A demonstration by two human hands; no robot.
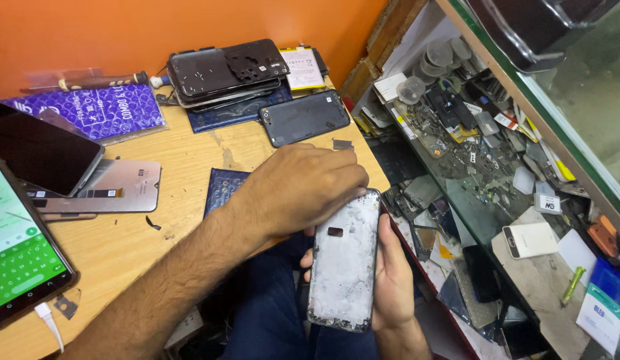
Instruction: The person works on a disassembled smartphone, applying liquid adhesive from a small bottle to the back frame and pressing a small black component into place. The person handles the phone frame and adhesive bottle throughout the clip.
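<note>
**Inspector:** Far left edge?

**Assistant:** Lit phone point(20, 250) with green keyboard on screen, lying flat on wooden table point(183, 167), white cable point(51, 325) plugged at lower end. Above it, dark tablet point(40, 150) overlapping a detached display panel point(120, 187).

**Inspector:** Back of table?

**Assistant:** Purple patterned package point(96, 110) flat against orange wall, screwdriver point(100, 81) just behind it. Further right, stack of dark phone frames point(226, 70), a white-labelled battery point(303, 68) beside it, one dark back cover point(304, 117) lying apart in front.

**Inspector:** Hands?

**Assistant:** Left hand point(303, 183) reaching in from lower left, palm down, fingers curled onto top edge of stripped phone chassis point(344, 260); fingertips hidden behind the rim, so exact pinch not discernible. Right hand point(393, 280) underneath, cradling chassis from behind, thumb lying along right edge, fingers wrapping left edge.

**Inspector:** Chassis position?

**Assistant:** Held upright-tilted off table's front edge, above lap, inner face up, whitish adhesive residue across it, small dark cut-out near top.

**Inspector:** Right side?

**Assistant:** Glass display case point(496, 167) crowded with loose parts; white phone point(530, 240) and green-handled tool point(572, 285) inside.
</note>
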